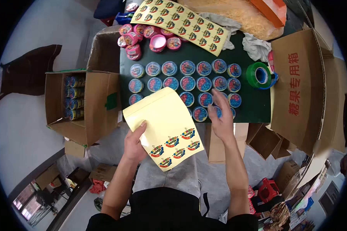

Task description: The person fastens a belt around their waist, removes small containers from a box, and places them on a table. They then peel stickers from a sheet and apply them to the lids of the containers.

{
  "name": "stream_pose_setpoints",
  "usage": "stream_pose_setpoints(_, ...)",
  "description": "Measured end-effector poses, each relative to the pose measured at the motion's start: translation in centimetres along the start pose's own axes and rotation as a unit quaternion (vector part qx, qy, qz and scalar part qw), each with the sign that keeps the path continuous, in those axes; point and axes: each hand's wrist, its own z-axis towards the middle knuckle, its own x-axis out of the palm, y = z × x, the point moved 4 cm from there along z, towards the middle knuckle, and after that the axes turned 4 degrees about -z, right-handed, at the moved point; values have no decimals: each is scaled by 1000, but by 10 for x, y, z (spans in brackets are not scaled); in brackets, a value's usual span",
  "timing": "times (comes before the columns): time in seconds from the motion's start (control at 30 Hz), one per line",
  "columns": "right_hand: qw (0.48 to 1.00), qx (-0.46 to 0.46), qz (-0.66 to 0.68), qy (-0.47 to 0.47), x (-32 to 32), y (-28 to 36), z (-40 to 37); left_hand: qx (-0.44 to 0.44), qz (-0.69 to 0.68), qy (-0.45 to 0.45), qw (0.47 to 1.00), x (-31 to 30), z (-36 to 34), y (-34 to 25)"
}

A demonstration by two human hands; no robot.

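My left hand (135, 142) grips a sheet of stickers (158, 115) by its left edge, thumb on top. The sheet is pale yellow and mostly bare, curled at its far end, with several colourful oval stickers (172, 141) along its near corner. It covers part of the front rows of round candy tubs (187, 83), whose clear lids show red and blue balls. Over the front right tubs hovers my right hand (223, 117), its thumb and slightly blurred fingers apart, nothing visible in it.
Pink round tubs (150, 31) are piled at the back left beside a full sticker sheet (181, 24). Green tape (258, 75) lies on the dark green table (254, 111) at right. Open cartons stand left (100, 104) and right (297, 84); the left one holds stacked tubs.
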Motion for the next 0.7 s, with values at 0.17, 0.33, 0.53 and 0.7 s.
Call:
stream_pose_setpoints(0.17,971,65,183,142,30,74,-54,-34,-29,62,997,-16,-5,-12)
stream_pose_setpoints(0.33,974,66,200,84,49,95,-63,-69,-47,134,987,-28,-25,-23)
stream_pose_setpoints(0.53,961,114,244,61,67,106,-70,-40,114,85,989,-50,-40,-32)
stream_pose_setpoints(0.7,989,51,133,40,78,128,-70,-3,209,126,970,-68,-42,-51)
